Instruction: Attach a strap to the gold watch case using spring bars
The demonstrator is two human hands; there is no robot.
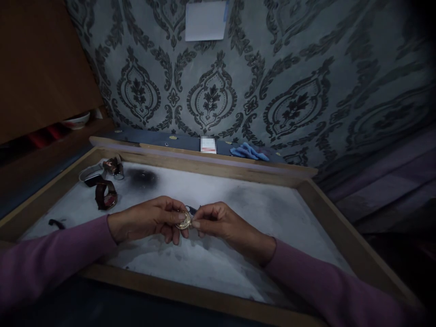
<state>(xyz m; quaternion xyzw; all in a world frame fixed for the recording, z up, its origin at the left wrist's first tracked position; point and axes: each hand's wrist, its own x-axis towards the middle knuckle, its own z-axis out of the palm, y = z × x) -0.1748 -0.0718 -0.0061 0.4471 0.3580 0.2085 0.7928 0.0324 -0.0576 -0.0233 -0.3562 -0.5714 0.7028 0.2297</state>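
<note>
While left hand and right hand pinch one watch, other watches lie in the tray.

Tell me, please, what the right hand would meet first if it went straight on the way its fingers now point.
The right hand would likely first meet the round gold-coloured piece held in the left hand; the right fingers are at or very near it, though contact is hard to tell.

In the white-floored wooden tray, a dark-strapped round watch lies left of the round gold disc — itself between left hand and right hand. Behind the tray — a crumpled blue cloth, right of a small white card.
</note>
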